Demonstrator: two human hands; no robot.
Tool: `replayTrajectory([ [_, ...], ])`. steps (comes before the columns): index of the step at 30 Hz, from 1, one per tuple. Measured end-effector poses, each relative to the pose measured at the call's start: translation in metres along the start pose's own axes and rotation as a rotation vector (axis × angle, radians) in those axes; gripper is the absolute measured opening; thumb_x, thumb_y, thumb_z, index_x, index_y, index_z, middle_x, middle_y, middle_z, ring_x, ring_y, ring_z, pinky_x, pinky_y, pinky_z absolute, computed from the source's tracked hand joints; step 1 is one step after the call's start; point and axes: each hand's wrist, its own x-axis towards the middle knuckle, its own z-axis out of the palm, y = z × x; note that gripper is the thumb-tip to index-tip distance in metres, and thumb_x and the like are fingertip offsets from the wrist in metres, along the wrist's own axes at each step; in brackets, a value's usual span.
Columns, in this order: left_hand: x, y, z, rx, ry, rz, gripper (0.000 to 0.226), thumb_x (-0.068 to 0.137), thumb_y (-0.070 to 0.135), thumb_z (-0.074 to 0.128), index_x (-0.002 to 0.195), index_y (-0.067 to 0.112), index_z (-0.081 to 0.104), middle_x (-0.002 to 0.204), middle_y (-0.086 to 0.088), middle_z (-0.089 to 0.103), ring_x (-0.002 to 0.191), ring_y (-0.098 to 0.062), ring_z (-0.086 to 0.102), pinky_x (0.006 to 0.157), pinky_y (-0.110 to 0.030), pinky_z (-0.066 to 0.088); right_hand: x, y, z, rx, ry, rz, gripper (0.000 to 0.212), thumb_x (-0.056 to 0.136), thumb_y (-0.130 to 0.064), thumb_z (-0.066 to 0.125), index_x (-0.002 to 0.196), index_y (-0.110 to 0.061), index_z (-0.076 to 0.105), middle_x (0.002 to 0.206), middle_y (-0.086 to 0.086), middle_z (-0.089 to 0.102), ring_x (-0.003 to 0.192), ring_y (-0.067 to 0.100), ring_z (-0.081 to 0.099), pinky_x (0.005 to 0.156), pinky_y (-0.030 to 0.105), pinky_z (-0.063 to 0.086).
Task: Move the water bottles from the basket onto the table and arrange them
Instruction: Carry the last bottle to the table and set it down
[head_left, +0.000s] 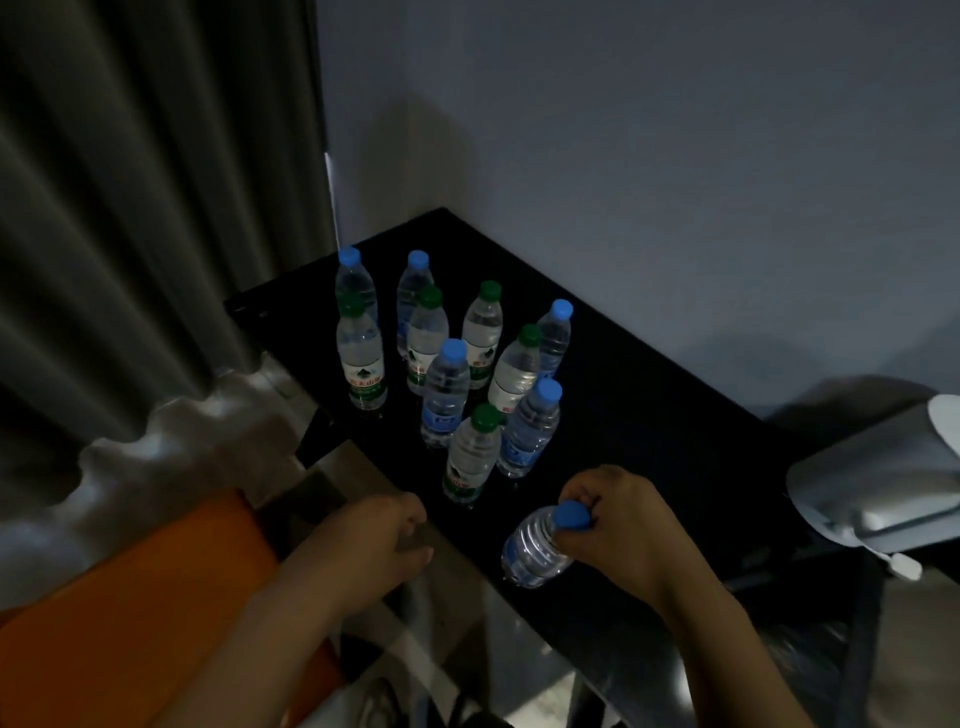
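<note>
Several clear water bottles with blue or green caps stand upright in a cluster (447, 364) on the black table (649, 415). My right hand (618, 525) grips the blue cap of one more bottle (535, 551), which sits near the table's front edge, just in front of the cluster. My left hand (384, 540) hovers at the table's near left corner with fingers loosely curled and nothing visible in it. The basket is not clearly in view.
A grey curtain (130, 234) hangs at the left. An orange surface (130, 613) lies at the lower left. A white padded object (883, 483) sits beyond the table's right end. A plain wall (623, 156) backs the table.
</note>
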Motion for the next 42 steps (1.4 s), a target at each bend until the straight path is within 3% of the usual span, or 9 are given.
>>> replayTrajectory([
  [13, 0.039, -0.001, 0.004, -0.015, -0.054, -0.048, 0.036, 0.086, 0.034, 0.065, 0.119, 0.021, 0.057, 0.115, 0.003, 0.061, 0.104, -0.012, 0.058, 0.093, -0.032, 0.049, 0.051, 0.031, 0.025, -0.023, 0.049, 0.081, 0.020, 0.072, -0.018, 0.076, 0.082, -0.025, 0.061, 0.090, -0.006, 0.055, 0.075, 0.004, 0.055, 0.059, 0.013, 0.038],
  [21, 0.056, -0.003, 0.006, -0.014, -0.072, -0.077, 0.033, 0.084, 0.032, 0.067, 0.115, 0.021, 0.059, 0.110, 0.003, 0.061, 0.099, -0.010, 0.058, 0.090, -0.030, 0.050, 0.070, 0.045, 0.030, -0.067, 0.030, 0.082, 0.019, 0.073, -0.017, 0.076, 0.087, -0.019, 0.063, 0.092, -0.003, 0.055, 0.075, 0.007, 0.054, 0.059, 0.014, 0.039],
  [29, 0.064, -0.001, 0.002, -0.011, -0.111, -0.086, 0.036, 0.087, 0.033, 0.063, 0.120, 0.024, 0.055, 0.115, 0.005, 0.059, 0.103, -0.012, 0.057, 0.093, -0.031, 0.049, 0.072, 0.048, 0.028, -0.073, -0.045, 0.103, 0.020, 0.076, -0.021, 0.074, 0.089, -0.025, 0.060, 0.096, -0.006, 0.054, 0.079, 0.005, 0.055, 0.063, 0.015, 0.044],
  [33, 0.064, 0.000, -0.001, -0.003, -0.096, -0.082, 0.034, 0.087, 0.031, 0.063, 0.120, 0.023, 0.056, 0.113, 0.005, 0.060, 0.102, -0.011, 0.057, 0.092, -0.029, 0.049, 0.074, 0.045, 0.025, -0.132, -0.067, 0.105, 0.024, 0.079, -0.023, 0.072, 0.099, -0.025, 0.058, 0.103, -0.004, 0.053, 0.083, 0.004, 0.053, 0.063, 0.014, 0.041],
  [37, 0.061, -0.001, -0.006, -0.014, -0.087, -0.055, 0.034, 0.086, 0.029, 0.064, 0.119, 0.021, 0.057, 0.106, 0.005, 0.062, 0.098, -0.010, 0.058, 0.091, -0.030, 0.050, 0.070, 0.033, 0.016, -0.218, -0.043, 0.040, 0.045, 0.080, -0.025, 0.071, 0.122, -0.024, 0.054, 0.109, -0.005, 0.051, 0.091, 0.008, 0.056, 0.072, 0.017, 0.047],
  [42, 0.053, 0.001, -0.020, 0.024, -0.068, -0.005, 0.037, 0.087, 0.034, 0.063, 0.121, 0.021, 0.056, 0.116, 0.003, 0.059, 0.103, -0.011, 0.057, 0.093, -0.031, 0.049, 0.059, 0.006, 0.001, -0.223, -0.017, -0.089, 0.041, 0.082, -0.024, 0.066, 0.122, -0.023, 0.057, 0.107, -0.004, 0.055, 0.090, 0.008, 0.056, 0.076, 0.022, 0.051],
])
